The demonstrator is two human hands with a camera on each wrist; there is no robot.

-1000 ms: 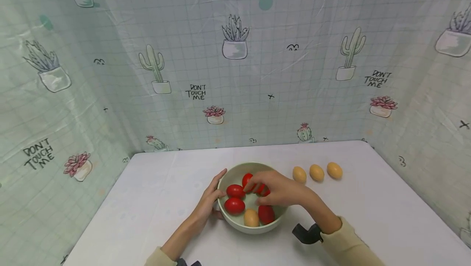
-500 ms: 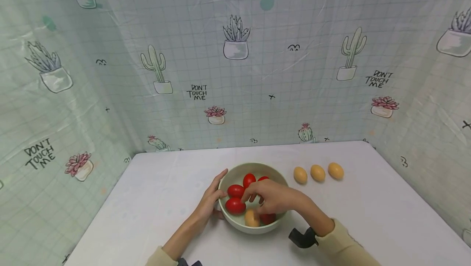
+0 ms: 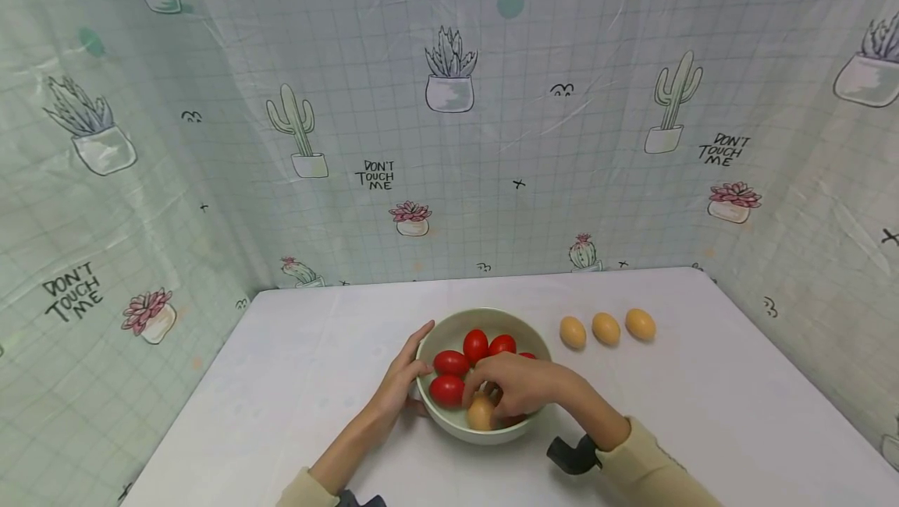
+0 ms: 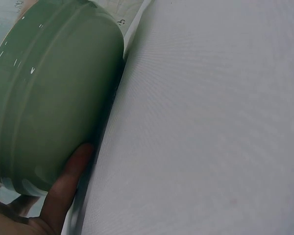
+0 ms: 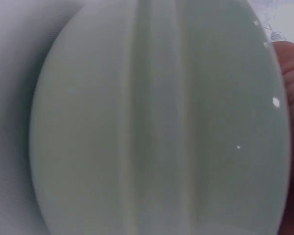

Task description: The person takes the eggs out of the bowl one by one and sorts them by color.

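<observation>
The bowl gleams, glossy as glazed ceramic! Red ovals, smooth with a faint shine; yellow ovals, smooth too; the backdrop, creased plastic-looking sheet, catches light; tabletop matt, fine-grained; sleeves matt cloth.

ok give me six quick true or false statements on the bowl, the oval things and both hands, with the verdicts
1. The left hand grips the bowl. True.
2. The bowl lies tipped on its side. False: it stands upright on the table.
3. The right hand reaches inside the bowl. True.
4. Everything in the bowl is red. False: a yellow oval is in there with the red ovals.
5. Three more yellow ovals lie on the table, right of the bowl. True.
6. Those three touch one another. False: they lie apart.
</observation>
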